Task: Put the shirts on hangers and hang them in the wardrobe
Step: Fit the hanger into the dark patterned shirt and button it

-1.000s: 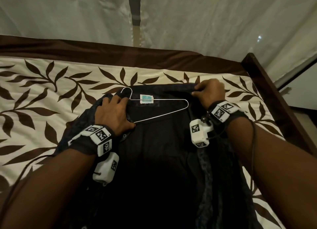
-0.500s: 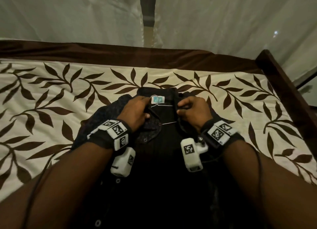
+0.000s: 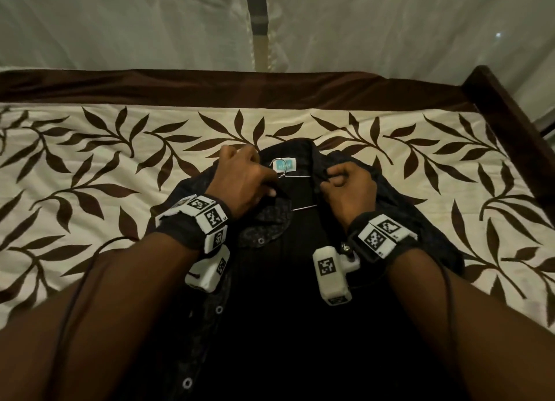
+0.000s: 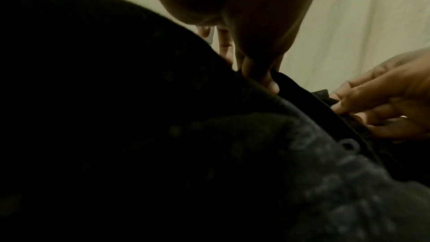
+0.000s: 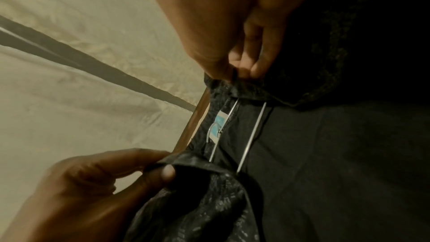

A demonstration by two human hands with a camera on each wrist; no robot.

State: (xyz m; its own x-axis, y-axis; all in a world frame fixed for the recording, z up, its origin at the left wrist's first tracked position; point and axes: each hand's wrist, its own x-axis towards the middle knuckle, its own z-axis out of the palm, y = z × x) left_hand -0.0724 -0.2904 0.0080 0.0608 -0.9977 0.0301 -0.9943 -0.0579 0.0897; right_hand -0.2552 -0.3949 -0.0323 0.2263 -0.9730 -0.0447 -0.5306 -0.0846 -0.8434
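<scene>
Shirt [image 3: 288,274] — one, dark, open-fronted, lying flat on the bed [image 3: 90,172] with its collar at the far end and the tail running back toward the person. One wire hanger [image 3: 295,176] sits inside the neck opening; only its hook and two short runs of wire show, the rest is under cloth. The hook lies on the blue label [image 3: 284,163] at the back of the collar.

Left hand [image 3: 243,181] is on the left of the label, thumb and fingers curled and pinching the left collar edge. Right hand [image 3: 348,187] is on the right of the label, fingers folded over the right collar edge — the right wrist view shows fingertips [image 5: 246,65] pressing bunched fabric right where both wires disappear under it.

Judgement: both front edges are held up and inward so the shoulders settle over the hanger arms and the collar closes round the hook. Laying the shirt flat keeps the hanger from sliding while both hands work the cloth.

Count: one shirt, one hanger, one label, three buttons [image 3: 260,240] showing down the left placket. No other shirts or hangers in view, and no wardrobe, so hanging is not yet done
</scene>
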